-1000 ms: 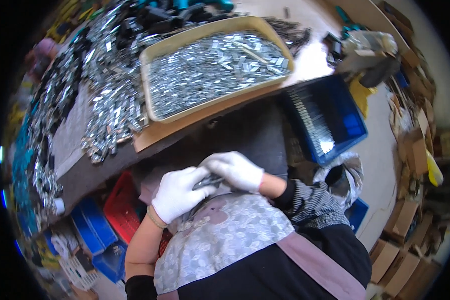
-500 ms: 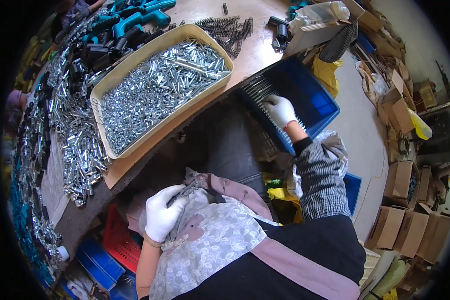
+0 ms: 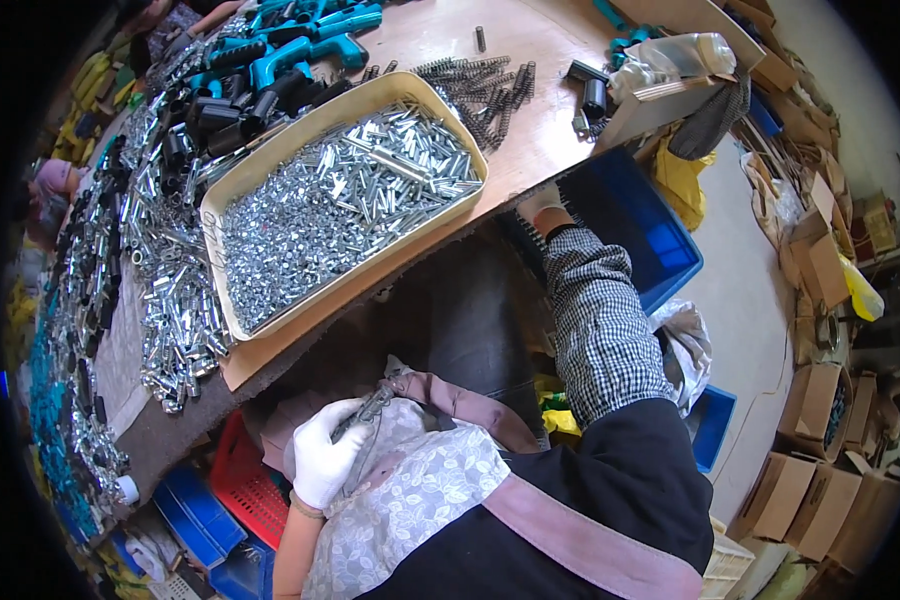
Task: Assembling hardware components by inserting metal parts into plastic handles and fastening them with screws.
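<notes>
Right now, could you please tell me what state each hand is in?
Left white-gloved hand: closed, holding a slim grey metal part.
Right white-gloved hand: at the rectangular blue plastic bin, partly hidden; grip cannot be told.

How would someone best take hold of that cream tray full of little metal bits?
Probably by the raised rim at its two short ends, reaching in from the near side: the cream tray is oblong, one long side turned toward the wearer, so holding both ends should help keep its loose metal bits level.
</notes>
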Available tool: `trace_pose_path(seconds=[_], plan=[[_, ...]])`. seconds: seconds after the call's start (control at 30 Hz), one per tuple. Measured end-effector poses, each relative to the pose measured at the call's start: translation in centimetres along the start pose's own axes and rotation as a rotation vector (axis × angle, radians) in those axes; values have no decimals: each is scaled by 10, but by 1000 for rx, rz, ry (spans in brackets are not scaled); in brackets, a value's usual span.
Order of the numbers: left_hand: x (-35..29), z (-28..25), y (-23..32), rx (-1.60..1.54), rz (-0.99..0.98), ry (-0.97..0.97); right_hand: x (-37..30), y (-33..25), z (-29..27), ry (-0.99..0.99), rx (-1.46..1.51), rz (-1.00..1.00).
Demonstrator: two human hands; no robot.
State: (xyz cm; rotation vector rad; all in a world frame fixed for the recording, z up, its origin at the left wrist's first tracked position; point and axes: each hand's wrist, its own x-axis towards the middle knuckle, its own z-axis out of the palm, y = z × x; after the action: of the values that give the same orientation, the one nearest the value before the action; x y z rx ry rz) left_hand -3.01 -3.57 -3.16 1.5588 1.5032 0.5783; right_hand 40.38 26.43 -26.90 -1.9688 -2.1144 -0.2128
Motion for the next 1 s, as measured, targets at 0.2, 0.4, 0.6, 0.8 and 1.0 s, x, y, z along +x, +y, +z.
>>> trace_pose_path(seconds=[0.2,0.4,0.6,0.8,1.0], plan=[[3,-3,9,52,48,23,-12,12,-55,-139,-8,-54],[-1,-10,-4,-121,-102,17,-99,-59,-164,-12,1002,424],[4,-4,6,-141,45,57,-167,-210,-241,-392,2246,563],[-25,-38,5,-308,15,349,-172,-295,-262,-960,2071,384],[-49,-59,-5,-326,-4,432,-163,-322,-282,-1058,1782,197]])
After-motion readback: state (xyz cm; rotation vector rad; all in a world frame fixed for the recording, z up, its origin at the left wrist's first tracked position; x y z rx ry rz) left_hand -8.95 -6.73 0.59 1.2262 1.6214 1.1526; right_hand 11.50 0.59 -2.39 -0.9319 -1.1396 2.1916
